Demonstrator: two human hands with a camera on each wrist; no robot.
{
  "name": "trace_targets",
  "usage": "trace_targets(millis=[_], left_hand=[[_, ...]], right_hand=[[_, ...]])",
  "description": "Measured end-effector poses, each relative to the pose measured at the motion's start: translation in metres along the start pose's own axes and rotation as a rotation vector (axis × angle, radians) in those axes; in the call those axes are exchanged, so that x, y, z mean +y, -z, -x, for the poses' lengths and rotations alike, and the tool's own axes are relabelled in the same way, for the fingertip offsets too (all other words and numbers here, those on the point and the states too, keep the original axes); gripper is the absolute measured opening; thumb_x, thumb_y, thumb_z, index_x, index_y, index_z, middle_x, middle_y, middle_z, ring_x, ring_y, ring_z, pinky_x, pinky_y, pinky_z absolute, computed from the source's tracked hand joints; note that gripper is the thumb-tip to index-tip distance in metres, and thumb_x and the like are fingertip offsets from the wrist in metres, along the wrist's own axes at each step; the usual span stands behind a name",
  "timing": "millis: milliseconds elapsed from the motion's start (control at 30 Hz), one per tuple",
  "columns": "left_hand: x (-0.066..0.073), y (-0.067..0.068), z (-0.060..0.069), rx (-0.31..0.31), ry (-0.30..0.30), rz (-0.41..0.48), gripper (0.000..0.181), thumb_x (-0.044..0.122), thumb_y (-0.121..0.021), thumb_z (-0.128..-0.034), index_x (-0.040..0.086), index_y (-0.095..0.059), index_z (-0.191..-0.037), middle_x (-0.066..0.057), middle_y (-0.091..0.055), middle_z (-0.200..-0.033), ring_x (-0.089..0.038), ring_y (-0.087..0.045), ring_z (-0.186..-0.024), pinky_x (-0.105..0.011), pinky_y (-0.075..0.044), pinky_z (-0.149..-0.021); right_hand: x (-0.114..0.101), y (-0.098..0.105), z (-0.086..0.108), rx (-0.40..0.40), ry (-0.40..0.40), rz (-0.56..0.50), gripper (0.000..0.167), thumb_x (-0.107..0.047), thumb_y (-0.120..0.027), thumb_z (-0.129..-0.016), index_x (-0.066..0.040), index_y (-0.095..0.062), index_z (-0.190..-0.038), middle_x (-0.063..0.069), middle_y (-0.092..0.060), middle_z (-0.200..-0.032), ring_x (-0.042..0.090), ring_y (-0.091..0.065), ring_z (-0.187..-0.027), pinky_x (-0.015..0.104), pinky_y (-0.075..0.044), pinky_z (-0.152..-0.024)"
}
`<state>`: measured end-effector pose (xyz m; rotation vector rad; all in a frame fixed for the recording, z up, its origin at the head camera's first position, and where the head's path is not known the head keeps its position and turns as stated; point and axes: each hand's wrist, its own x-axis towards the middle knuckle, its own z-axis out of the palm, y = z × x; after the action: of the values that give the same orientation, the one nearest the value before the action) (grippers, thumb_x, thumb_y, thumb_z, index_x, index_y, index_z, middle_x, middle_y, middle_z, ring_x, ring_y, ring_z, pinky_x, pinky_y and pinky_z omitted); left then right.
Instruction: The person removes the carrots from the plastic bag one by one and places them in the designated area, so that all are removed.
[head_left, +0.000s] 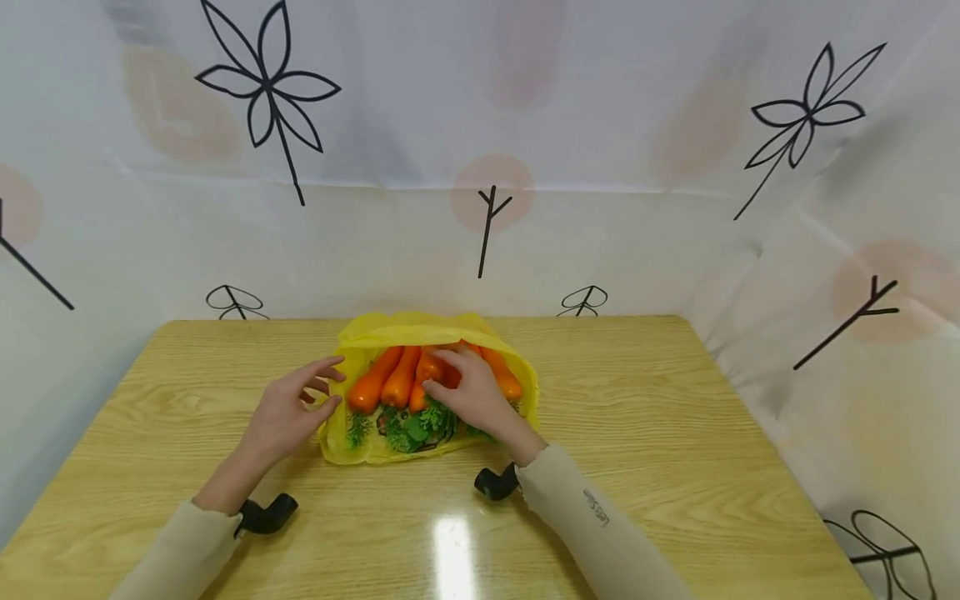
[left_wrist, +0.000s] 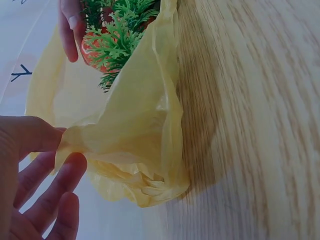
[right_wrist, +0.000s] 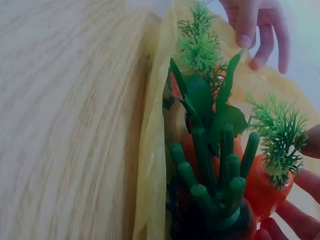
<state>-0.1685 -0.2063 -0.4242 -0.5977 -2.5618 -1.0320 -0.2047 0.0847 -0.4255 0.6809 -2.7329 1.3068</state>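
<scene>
A yellow bag (head_left: 408, 329) lies on its side, its opening facing the person, with several orange carrots (head_left: 367, 390) and green leaves inside. At the bag's left edge, the left hand (head_left: 288, 408) pinches the thin yellow material (left_wrist: 135, 135) between thumb and finger, as the left wrist view shows. The right hand (head_left: 480, 396) reaches into the opening; its thumb and fingers (right_wrist: 300, 215) curl round a carrot (right_wrist: 262, 187) with a feathery green top (right_wrist: 280, 142). Part of that carrot is hidden by the leaves and fingers.
Thick green stems (right_wrist: 220, 182) on a dark vegetable stand beside the held carrot in the bag. The wooden table (head_left: 637, 417) extends around the bag. Behind it hangs a pale cloth (head_left: 390, 242) with printed plants, which continues along both sides.
</scene>
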Motion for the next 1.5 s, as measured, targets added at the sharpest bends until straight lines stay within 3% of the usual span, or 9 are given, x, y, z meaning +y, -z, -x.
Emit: trace_targets(millis=[233,533,767,1067,1333,1500], left_hand=[[0.002,0.002,0.001,-0.007,0.007,0.018,0.057,-0.004,-0.077,-0.0827,0.006,-0.059,-0.135,-0.004,-0.071,-0.107,-0.020,-0.067,-0.083,-0.033,-0.053,-0.067],[0.000,0.001,-0.001,0.002,-0.011,0.023,0.059,-0.006,-0.077,-0.0815,0.006,-0.059,-0.136,-0.005,-0.071,-0.106,-0.020,-0.067,-0.082,-0.033,-0.054,-0.066],[0.000,0.000,-0.001,0.012,-0.024,0.031,0.060,-0.007,-0.078,-0.0808,0.005,-0.058,-0.136,-0.006,-0.071,-0.105,-0.020,-0.067,-0.081,-0.031,-0.054,-0.065],[0.000,0.000,-0.001,0.017,-0.002,0.040,0.060,-0.004,-0.077,-0.0827,0.008,-0.057,-0.138,-0.006,-0.071,-0.107,-0.021,-0.067,-0.083,-0.030,-0.054,-0.066],[0.001,0.000,-0.001,0.012,-0.002,0.044,0.061,-0.004,-0.077,-0.0831,0.007,-0.056,-0.139,-0.007,-0.071,-0.107,-0.022,-0.067,-0.083,-0.031,-0.055,-0.066],[0.000,0.000,-0.001,0.012,-0.003,0.049,0.061,-0.005,-0.077,-0.0829,0.008,-0.056,-0.139,-0.007,-0.071,-0.107,-0.021,-0.067,-0.083,-0.031,-0.055,-0.067]], right_hand=[[-0.004,-0.004,-0.001,0.052,0.001,-0.038,0.034,-0.025,-0.074,-0.091,-0.012,-0.070,-0.122,0.007,-0.060,-0.128,0.029,-0.056,-0.116,0.045,-0.047,-0.093],[-0.006,-0.014,-0.002,0.171,-0.058,-0.046,0.023,-0.021,-0.080,-0.085,-0.011,-0.070,-0.103,0.012,-0.065,-0.121,0.042,-0.039,-0.138,0.053,-0.037,-0.107],[-0.007,-0.017,-0.003,0.184,-0.047,-0.015,0.029,-0.019,-0.081,-0.084,-0.011,-0.072,-0.110,0.012,-0.062,-0.121,0.032,-0.060,-0.111,0.044,-0.051,-0.087],[-0.008,-0.018,-0.003,0.164,0.009,-0.001,0.026,-0.013,-0.076,-0.088,-0.006,-0.075,-0.114,0.014,-0.061,-0.128,0.032,-0.059,-0.115,0.043,-0.052,-0.090],[-0.010,-0.020,-0.005,0.165,-0.068,0.025,0.030,-0.023,-0.085,-0.082,-0.013,-0.074,-0.107,0.012,-0.061,-0.126,0.031,-0.061,-0.108,0.042,-0.053,-0.085],[-0.009,-0.021,-0.004,0.183,-0.063,0.035,0.027,-0.021,-0.083,-0.083,-0.014,-0.073,-0.106,0.012,-0.061,-0.125,0.030,-0.061,-0.104,0.040,-0.053,-0.080]])
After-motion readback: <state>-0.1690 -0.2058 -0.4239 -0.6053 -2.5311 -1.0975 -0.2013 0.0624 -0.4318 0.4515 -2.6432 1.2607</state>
